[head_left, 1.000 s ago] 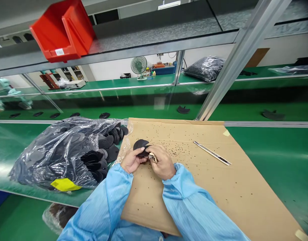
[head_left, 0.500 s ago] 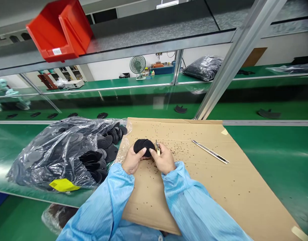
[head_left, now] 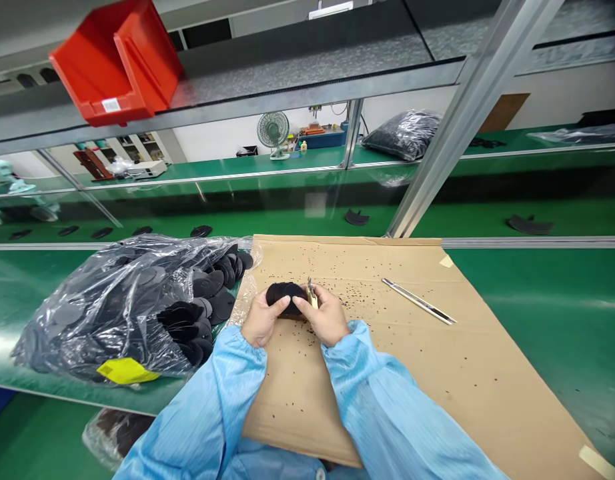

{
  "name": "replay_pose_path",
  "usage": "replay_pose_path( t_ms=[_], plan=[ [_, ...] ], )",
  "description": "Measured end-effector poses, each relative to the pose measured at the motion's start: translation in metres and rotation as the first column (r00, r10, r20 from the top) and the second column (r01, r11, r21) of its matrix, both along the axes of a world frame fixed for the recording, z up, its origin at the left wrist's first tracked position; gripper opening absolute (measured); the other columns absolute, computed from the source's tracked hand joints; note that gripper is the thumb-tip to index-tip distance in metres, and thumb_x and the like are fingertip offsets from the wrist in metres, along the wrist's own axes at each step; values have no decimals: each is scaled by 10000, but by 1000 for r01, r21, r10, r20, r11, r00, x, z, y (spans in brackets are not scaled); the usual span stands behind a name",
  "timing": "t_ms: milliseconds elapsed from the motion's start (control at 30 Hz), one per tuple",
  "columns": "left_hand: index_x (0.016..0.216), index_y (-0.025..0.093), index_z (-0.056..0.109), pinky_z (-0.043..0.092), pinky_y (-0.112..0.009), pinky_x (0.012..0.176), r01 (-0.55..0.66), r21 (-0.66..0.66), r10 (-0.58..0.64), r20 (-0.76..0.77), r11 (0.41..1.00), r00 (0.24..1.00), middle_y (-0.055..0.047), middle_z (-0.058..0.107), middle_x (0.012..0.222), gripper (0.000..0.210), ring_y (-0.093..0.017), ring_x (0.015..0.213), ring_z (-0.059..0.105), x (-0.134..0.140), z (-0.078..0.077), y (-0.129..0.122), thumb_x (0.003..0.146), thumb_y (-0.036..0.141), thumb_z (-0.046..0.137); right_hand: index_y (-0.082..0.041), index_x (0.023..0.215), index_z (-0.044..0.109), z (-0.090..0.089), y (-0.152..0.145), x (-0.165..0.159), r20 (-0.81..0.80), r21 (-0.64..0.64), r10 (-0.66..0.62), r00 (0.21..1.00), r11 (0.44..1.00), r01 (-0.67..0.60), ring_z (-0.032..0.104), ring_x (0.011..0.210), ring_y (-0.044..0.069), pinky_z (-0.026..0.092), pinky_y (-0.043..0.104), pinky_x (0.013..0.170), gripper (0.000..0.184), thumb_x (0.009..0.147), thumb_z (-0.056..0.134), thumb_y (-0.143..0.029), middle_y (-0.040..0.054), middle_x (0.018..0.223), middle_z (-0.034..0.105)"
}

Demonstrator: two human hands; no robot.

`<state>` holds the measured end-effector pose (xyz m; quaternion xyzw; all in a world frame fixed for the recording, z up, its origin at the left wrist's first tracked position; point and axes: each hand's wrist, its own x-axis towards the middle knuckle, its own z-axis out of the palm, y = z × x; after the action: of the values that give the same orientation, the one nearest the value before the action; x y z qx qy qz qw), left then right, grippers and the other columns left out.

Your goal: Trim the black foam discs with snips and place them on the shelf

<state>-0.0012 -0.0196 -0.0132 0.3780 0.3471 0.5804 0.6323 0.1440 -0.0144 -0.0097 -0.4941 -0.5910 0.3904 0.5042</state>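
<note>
Between both hands is a small fanned stack of round black discs [head_left: 283, 292], held above the cardboard. My left hand [head_left: 259, 321] is closed on the stack's left side, thumb on the near face. Closed at the right side, my right hand [head_left: 330, 320] presses its thumb against the discs. It also holds small nippers [head_left: 312, 295] with a metal tip and pale yellow handle, pointing up and away. The fingers behind the stack are hidden. Many more discs spill from an open clear plastic bag [head_left: 112, 300] on the left.
Tiny black scraps dot the cardboard sheet [head_left: 387, 387]. A slim white-and-black tool [head_left: 420, 301], perhaps a knife, lies on its right. Beyond runs a green belt [head_left: 267, 220] with black parts [head_left: 356, 217] on it. A metal post [head_left: 437, 147] rises at right; overhead sits a red bin [head_left: 118, 63].
The stack of discs has tipped, so its faces show less and look flatter. Both hands keep their hold, with the nippers still in the right hand. The view has shifted slightly.
</note>
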Motion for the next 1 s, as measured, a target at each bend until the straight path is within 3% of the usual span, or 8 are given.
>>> replay_pose_path(
  t_ms=[200, 400, 567, 633, 700, 800, 1000],
  plan=[
    [936, 121, 658, 465, -357, 884, -5, 8, 5, -32, 1000, 999, -85, 672, 937, 365, -203, 895, 617, 1, -1, 0, 637, 271, 802, -172, 884, 638, 1, 1, -1, -114, -23, -10, 993, 1000, 7, 595, 718, 188, 493, 316, 690, 337, 652, 715, -405, 34, 805, 655],
    [881, 121, 657, 473, -332, 850, -45, 7, 45, -41, 999, 998, -71, 677, 899, 340, -187, 856, 617, 1, -3, 1, 604, 232, 820, -179, 778, 593, 3, 1, -5, -242, -90, -60, 968, 995, 39, 511, 580, 142, 457, 271, 569, 333, 570, 755, -382, -13, 659, 575],
    [966, 116, 641, 452, -332, 899, -17, -17, 16, -6, 1000, 1000, -88, 663, 990, 409, -199, 937, 602, 3, 1, -1, 611, 218, 816, -180, 748, 575, 0, 3, -6, -197, -98, -84, 977, 993, 66, 484, 565, 132, 434, 255, 548, 299, 602, 734, -386, -23, 630, 549],
    [996, 123, 626, 465, -311, 854, -1, -48, 3, 31, 999, 1000, -88, 655, 1005, 432, -196, 932, 600, 2, 1, 0, 620, 225, 811, -178, 772, 587, -3, 3, -6, -150, -65, -74, 986, 996, 65, 501, 576, 139, 445, 259, 553, 294, 645, 714, -410, -15, 638, 563],
    [999, 144, 609, 481, -260, 708, 10, -131, 0, 77, 991, 997, -69, 650, 963, 420, -167, 838, 604, -1, 0, 3, 643, 260, 798, -173, 870, 609, -5, 0, -7, -133, 2, -8, 991, 1000, 8, 556, 633, 158, 480, 276, 602, 307, 713, 672, -429, 13, 722, 620],
    [931, 158, 586, 383, -191, 476, 31, -261, 6, 140, 965, 990, -24, 619, 828, 356, -101, 619, 542, -6, -2, 7, 668, 300, 778, -172, 1000, 608, -4, -5, -9, -108, 125, 118, 987, 987, -104, 618, 752, 182, 512, 308, 709, 297, 796, 604, -387, 51, 869, 668],
    [964, 171, 586, 361, -191, 441, 182, -265, -133, 191, 947, 973, 4, 552, 717, 369, -84, 537, 490, -7, -3, 4, 722, 409, 730, -201, 947, 614, 1, -10, -11, 55, 277, 73, 996, 957, -85, 630, 794, 183, 510, 321, 785, 142, 830, 564, -266, 43, 876, 667]
  ],
)
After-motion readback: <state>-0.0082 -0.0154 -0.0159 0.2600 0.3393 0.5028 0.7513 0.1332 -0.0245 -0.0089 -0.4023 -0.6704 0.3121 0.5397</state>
